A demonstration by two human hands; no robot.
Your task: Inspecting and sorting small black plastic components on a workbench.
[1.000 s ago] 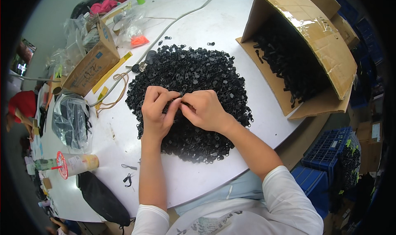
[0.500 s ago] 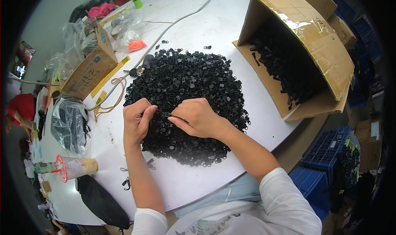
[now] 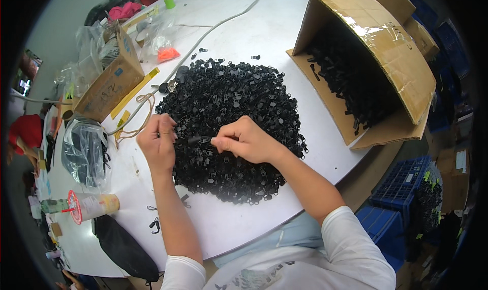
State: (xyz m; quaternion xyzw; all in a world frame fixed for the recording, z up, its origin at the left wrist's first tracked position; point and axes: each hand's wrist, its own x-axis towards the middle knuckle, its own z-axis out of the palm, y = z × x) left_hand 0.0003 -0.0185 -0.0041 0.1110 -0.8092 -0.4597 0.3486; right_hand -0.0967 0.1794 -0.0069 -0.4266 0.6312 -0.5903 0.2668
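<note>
Black zipper sliders (image 3: 249, 94), one broad heap: they are lying on the white surface (image 3: 277, 30), inward from its near edge, with a few strays sitting apart toward the far edge.

Left hand (image 3: 160, 142): you are holding it at the heap's left margin, fingers curling inward and thumb lying close to them; whether it is gripping anything, I cannot tell.

Right hand (image 3: 246, 140): you are holding it above the heap's middle, thumb and forefinger drawing nearly together, other fingers folding in; a blurred dark piece (image 3: 194, 139) is showing just beside the fingertips, and whether you are gripping it, I cannot tell.

Large carton (image 3: 394, 48), brown: it is standing at the right edge, its open side facing the heap and showing black pieces (image 3: 348, 84) inside.

Grey cable (image 3: 211, 31): it is running from the far edge toward the left.

Lidded cup (image 3: 96, 207), black pouch (image 3: 124, 247): both are occupying the near left corner.
</note>
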